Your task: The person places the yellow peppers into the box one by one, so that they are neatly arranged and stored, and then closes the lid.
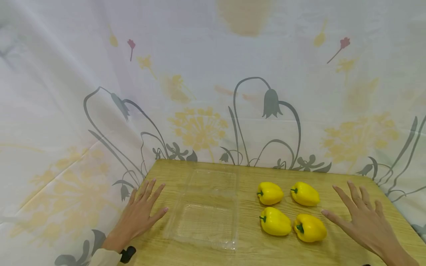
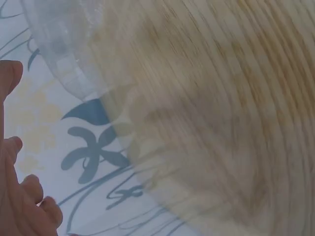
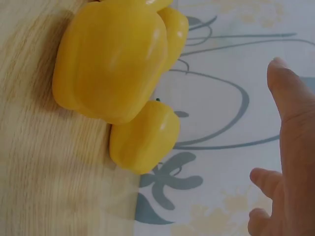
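Observation:
Several yellow bell peppers with green stems lie on the wooden table, right of its middle. The nearest to my right hand (image 1: 367,220) is the front right pepper (image 1: 310,228); the back right pepper (image 1: 305,194) is farther off. On the left are the back left pepper (image 1: 270,193) and the front left pepper (image 1: 275,221). A clear plastic container (image 1: 237,221) with two shallow sections lies between the peppers and my left hand (image 1: 141,216). Both hands have spread fingers, hold nothing and touch neither peppers nor container. In the right wrist view, a large pepper (image 3: 110,61) partly hides others.
The light wooden table (image 1: 247,251) meets a white curtain (image 1: 206,74) printed with grey and yellow flowers at the back and sides. A black band (image 1: 128,254) sits at the left wrist, beside a pale sleeve (image 1: 105,257).

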Demonstrator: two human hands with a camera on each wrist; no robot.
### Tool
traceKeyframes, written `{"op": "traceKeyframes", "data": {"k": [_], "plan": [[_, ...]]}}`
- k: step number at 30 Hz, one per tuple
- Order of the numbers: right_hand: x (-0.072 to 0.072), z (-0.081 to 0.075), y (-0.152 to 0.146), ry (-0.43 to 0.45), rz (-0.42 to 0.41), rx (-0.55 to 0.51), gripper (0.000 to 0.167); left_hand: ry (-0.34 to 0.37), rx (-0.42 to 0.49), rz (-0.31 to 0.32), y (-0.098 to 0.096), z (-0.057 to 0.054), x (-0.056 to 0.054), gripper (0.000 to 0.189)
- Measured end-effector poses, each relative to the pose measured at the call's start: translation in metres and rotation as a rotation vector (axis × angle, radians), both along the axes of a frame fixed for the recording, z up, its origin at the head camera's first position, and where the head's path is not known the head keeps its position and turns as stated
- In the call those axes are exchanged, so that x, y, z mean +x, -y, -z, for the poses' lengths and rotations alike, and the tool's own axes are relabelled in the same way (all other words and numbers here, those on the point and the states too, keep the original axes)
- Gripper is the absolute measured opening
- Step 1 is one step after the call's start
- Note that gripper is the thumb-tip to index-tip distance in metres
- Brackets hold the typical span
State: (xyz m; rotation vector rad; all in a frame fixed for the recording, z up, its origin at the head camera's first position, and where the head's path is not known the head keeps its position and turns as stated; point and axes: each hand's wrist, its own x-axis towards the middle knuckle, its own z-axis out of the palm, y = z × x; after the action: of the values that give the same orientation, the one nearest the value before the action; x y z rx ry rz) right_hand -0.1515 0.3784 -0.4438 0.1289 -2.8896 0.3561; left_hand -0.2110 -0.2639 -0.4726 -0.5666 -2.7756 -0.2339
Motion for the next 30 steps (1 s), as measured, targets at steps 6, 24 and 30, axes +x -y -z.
{"op": "traceKeyframes", "data": {"k": [6, 24, 30], "plan": [[-0.002, -0.01, 0.002, 0.122, 0.039, -0.043, 0.096, 0.148, 0.251, 0.077, -0.002, 0.005, 0.0, 0.075], [0.0, 0.005, 0.028, 0.105, -0.093, -0.166, 0.074, 0.686, 0.906, 0.14, -0.004, 0.011, 0.008, 0.056], [0.001, 0.012, 0.037, 0.102, -0.15, -0.211, 0.07, 0.77, 0.965, 0.179, -0.003, 0.016, 0.008, 0.061]]}}
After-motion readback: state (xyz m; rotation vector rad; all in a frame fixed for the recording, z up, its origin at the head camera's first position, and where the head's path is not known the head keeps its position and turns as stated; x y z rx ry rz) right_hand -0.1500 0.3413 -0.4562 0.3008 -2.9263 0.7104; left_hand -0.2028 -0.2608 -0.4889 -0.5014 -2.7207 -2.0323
